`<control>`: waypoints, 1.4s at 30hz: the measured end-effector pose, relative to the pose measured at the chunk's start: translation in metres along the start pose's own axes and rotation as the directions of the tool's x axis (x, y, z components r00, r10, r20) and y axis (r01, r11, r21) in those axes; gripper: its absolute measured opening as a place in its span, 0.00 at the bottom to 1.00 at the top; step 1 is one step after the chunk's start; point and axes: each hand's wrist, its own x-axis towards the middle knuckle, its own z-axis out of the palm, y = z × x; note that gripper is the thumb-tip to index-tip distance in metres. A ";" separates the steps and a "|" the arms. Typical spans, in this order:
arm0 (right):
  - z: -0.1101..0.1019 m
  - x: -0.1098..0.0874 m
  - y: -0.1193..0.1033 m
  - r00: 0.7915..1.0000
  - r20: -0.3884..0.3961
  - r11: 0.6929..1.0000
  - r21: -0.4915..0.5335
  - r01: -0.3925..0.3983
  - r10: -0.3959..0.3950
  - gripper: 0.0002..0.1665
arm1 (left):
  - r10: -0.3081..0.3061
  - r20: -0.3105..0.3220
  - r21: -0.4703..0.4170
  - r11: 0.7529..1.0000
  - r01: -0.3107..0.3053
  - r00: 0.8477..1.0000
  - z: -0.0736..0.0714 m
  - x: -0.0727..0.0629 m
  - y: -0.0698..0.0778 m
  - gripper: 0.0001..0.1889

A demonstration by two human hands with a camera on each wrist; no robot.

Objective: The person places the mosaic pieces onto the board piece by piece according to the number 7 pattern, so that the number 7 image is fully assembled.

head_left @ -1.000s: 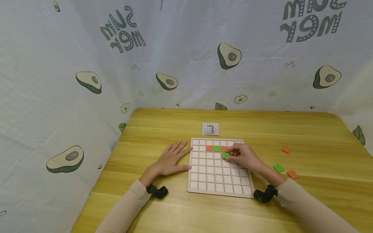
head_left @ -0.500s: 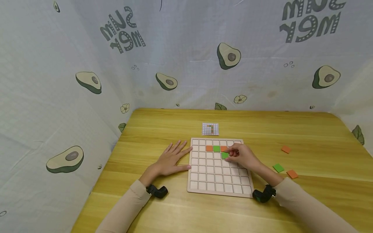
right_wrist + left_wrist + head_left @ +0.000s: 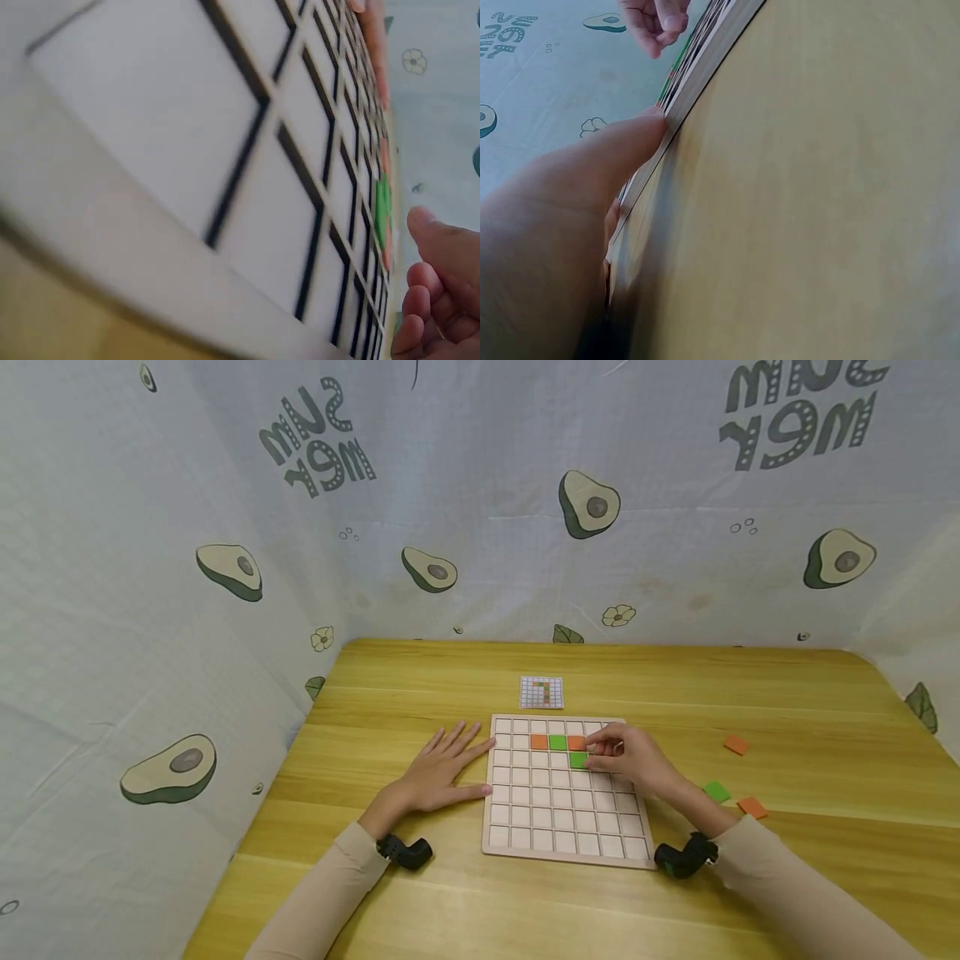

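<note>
A square wooden grid board (image 3: 566,856) lies on the table. In its second row from the far side sit an orange tile (image 3: 539,742), a green tile (image 3: 558,742) and another orange tile (image 3: 576,743); a second green tile (image 3: 578,761) lies in a cell just below the last. My right hand (image 3: 630,760) hovers over the board's right part, thumb tip beside that lower green tile, fingers loosely curled with nothing held. Fingers spread, my left hand (image 3: 438,777) lies flat on the table, its thumb and index fingertips touching the board's left edge.
Beyond the board lies a small printed grid card (image 3: 542,692) with a coloured pattern. To the right rest loose tiles: an orange one (image 3: 737,744), a green one (image 3: 717,791) and another orange one (image 3: 752,807). A printed curtain (image 3: 480,527) hangs behind the table.
The lower green tile has settled squarely into its cell. My right hand has let go of it and drawn slightly to the right. My left hand has stayed in place.
</note>
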 end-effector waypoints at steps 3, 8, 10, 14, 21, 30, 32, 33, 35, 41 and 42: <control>-0.010 -0.001 -0.001 1.000 -0.017 1.000 -0.001 0.008 -0.008 0.15 | 0.000 0.004 0.002 1.000 0.000 1.000 0.000 0.000 0.000 0.42; -0.028 -0.005 0.001 0.999 -0.050 1.000 0.008 -0.006 0.006 0.16 | -0.001 0.004 0.003 1.000 0.001 1.000 0.001 0.001 -0.001 0.42; -0.035 -0.008 0.002 0.998 -0.065 1.000 0.004 -0.007 0.007 0.16 | -0.002 0.002 0.003 1.000 0.002 1.000 0.001 0.001 -0.001 0.42; -0.047 -0.014 0.008 0.994 -0.107 1.000 -0.029 -0.012 0.009 0.17 | -0.004 0.005 0.004 1.000 0.004 1.000 0.001 0.001 -0.001 0.42; -0.064 -0.027 0.020 0.985 -0.174 0.999 -0.032 -0.007 0.001 0.18 | -0.003 0.012 0.001 1.000 0.003 1.000 0.001 0.001 0.000 0.42; -0.081 -0.041 0.034 0.969 -0.240 0.995 -0.067 -0.069 0.051 0.20 | 0.015 -0.019 -0.012 1.000 -0.015 1.000 0.001 0.000 0.001 0.43; -0.085 -0.044 0.038 0.964 -0.257 0.994 -0.070 -0.082 0.062 0.20 | 0.015 -0.018 -0.013 1.000 -0.015 1.000 0.002 0.000 0.000 0.43; -0.087 -0.046 0.040 0.962 -0.264 0.993 -0.069 -0.092 0.070 0.21 | 0.016 -0.019 -0.013 1.000 -0.016 1.000 0.002 0.000 0.000 0.43; -0.091 -0.048 0.044 0.957 -0.276 0.991 -0.067 -0.112 0.089 0.21 | 0.014 -0.015 -0.012 1.000 -0.014 1.000 0.002 0.000 0.000 0.42; -0.103 -0.056 0.056 0.941 -0.316 0.986 -0.066 -0.152 0.124 0.24 | 0.010 -0.002 -0.004 1.000 -0.010 1.000 0.000 0.000 0.001 0.42; -0.105 -0.058 0.058 0.938 -0.321 0.985 -0.063 -0.158 0.130 0.25 | 0.008 0.001 -0.003 1.000 -0.008 1.000 0.000 0.000 0.001 0.42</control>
